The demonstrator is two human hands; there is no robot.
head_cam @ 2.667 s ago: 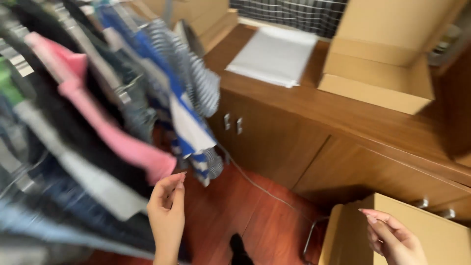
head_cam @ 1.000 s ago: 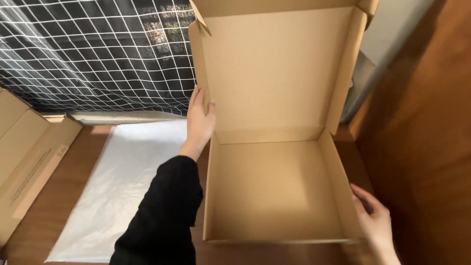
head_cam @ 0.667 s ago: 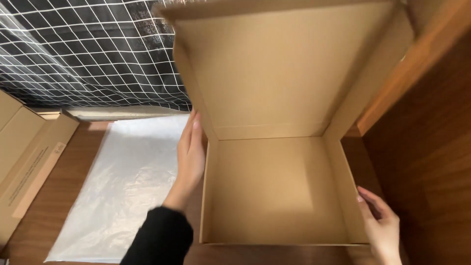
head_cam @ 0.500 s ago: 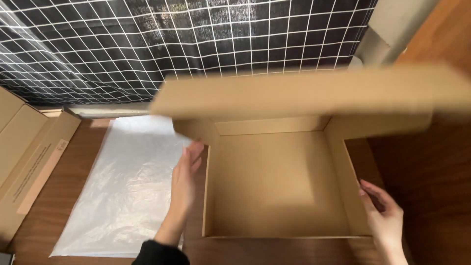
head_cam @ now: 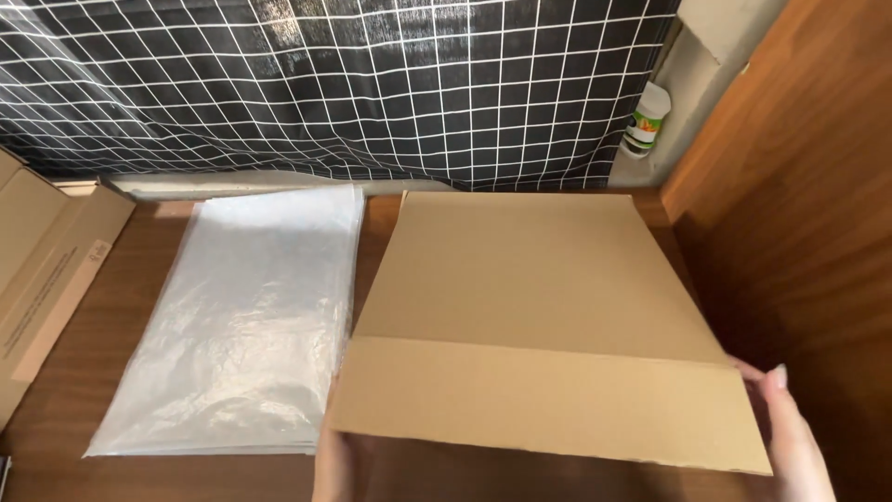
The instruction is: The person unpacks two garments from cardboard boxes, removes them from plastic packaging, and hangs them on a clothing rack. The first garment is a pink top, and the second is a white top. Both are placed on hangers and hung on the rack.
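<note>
A cardboard box (head_cam: pixel 534 325) lies on the wooden counter (head_cam: pixel 139 270), just beside a stack of clear plastic bags (head_cam: pixel 237 321). Its lid is lowered over the body, with the front flap still sticking out over the near edge. The right hand (head_cam: pixel 790 437) is laid against the flap's right corner, fingers loosely extended and nothing gripped. Only a sliver of the left hand (head_cam: pixel 327 465) is seen beneath the flap's left corner; its spread cannot be told. The closing step appears to be in hand. The flap would next need to be folded down and tucked into the front wall, both corners guided together.

brown box (head_cam: pixel 539 307) (black-and-white grid curtain (head_cam: pixel 372 84))
</note>
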